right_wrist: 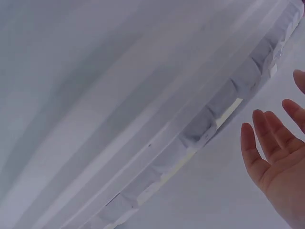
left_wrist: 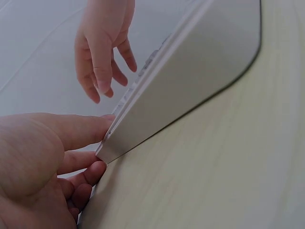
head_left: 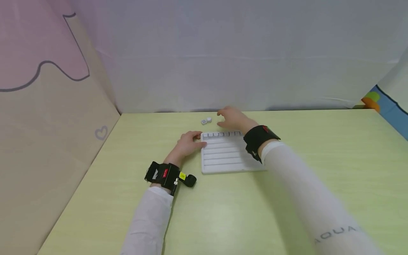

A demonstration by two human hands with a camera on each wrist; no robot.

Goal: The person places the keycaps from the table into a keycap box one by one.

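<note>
A white grooved tray (head_left: 226, 159) lies flat on the yellow-green table (head_left: 318, 152). Its far row holds several small white cubes (head_left: 220, 135), seen close up in the right wrist view (right_wrist: 200, 126). Two loose cubes (head_left: 206, 121) lie just beyond the tray's far left corner. My left hand (head_left: 188, 142) holds that corner: the thumb (left_wrist: 81, 129) lies on the rim and the curled fingers sit against the side wall of the tray (left_wrist: 190, 95). My right hand (head_left: 231, 118) hovers past the far edge, right of the loose cubes, with relaxed, spread fingers (right_wrist: 279, 157) holding nothing.
A pale curtain wall (head_left: 223, 53) closes off the back of the table, and a beige and pink panel (head_left: 47, 124) stands along the left side. Bare tabletop stretches to the right of the tray and in front of it.
</note>
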